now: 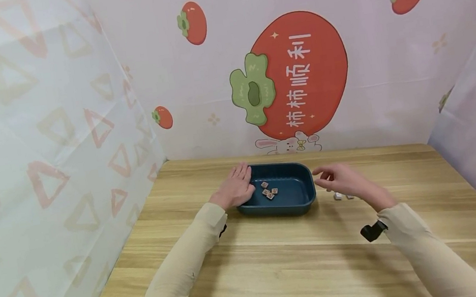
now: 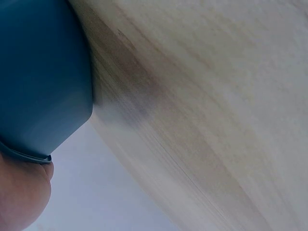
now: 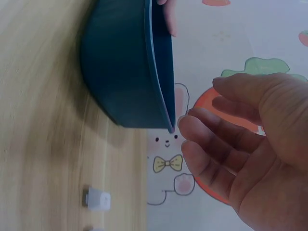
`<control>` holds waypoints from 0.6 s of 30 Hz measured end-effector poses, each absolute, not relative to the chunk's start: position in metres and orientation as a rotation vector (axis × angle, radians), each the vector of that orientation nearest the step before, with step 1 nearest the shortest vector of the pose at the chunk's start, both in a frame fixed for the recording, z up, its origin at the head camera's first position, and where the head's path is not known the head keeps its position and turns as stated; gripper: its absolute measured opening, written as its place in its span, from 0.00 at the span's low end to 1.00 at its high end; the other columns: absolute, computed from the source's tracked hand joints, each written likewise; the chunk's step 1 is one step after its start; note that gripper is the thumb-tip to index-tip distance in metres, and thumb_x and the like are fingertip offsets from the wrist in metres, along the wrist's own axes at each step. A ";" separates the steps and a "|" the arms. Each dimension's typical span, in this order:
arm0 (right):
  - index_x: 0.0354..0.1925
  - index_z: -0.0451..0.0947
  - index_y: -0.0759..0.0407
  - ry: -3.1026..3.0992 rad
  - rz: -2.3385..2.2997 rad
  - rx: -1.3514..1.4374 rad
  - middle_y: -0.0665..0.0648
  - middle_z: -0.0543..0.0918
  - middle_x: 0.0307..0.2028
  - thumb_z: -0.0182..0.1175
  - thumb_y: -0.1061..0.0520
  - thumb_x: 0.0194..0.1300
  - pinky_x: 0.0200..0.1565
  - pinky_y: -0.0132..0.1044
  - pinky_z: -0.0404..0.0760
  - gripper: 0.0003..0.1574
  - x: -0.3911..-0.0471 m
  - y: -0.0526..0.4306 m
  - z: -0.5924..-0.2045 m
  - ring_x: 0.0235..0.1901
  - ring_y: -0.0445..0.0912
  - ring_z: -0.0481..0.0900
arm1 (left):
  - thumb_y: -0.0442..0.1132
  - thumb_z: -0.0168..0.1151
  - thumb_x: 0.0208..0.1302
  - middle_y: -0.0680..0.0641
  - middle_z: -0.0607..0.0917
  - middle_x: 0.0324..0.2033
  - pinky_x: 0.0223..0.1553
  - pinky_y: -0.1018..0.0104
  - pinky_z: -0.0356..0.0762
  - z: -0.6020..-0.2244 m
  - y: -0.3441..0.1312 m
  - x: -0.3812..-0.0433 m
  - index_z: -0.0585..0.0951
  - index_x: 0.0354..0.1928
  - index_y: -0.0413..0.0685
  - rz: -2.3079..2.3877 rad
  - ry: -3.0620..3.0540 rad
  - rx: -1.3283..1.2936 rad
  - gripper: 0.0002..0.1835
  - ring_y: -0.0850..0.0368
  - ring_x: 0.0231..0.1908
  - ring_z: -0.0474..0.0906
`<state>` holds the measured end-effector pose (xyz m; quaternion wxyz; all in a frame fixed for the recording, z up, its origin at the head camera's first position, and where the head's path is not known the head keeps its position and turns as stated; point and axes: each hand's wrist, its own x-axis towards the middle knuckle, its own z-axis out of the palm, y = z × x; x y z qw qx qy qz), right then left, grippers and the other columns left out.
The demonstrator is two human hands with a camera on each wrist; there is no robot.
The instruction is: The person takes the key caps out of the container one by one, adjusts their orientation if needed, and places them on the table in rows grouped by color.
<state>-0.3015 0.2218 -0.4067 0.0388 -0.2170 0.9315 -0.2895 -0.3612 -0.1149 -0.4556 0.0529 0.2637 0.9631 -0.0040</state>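
A dark blue rectangular tray (image 1: 277,209) stands on the wooden table. Inside it, left of the middle, lie several small square brownish pieces (image 1: 274,191) with dark marks on top. My left hand (image 1: 235,189) rests over the tray's left rim with its fingers straight, pointing to the back. Just outside the right rim hovers my right hand (image 1: 343,180), its fingers loosely bent and nothing between them. In the right wrist view, the fingertips are near the tray's corner. Below that hand, small white pieces (image 1: 337,196) sit on the table.
The wooden table (image 1: 279,262) ends at the back against a white sheet (image 1: 201,143) printed with persimmons and a rabbit. Another printed sheet (image 1: 81,177) hangs along the left side, and one more closes off the right.
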 end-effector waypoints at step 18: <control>0.52 0.80 0.60 2.899 -0.857 -0.764 0.52 0.82 0.31 0.63 0.53 0.66 0.31 0.32 0.77 0.19 -0.314 0.175 -0.427 0.28 0.42 0.75 | 0.49 0.35 0.75 0.39 0.44 0.78 0.78 0.53 0.37 -0.457 -0.114 -0.362 0.44 0.77 0.38 0.002 2.936 0.807 0.35 0.47 0.78 0.34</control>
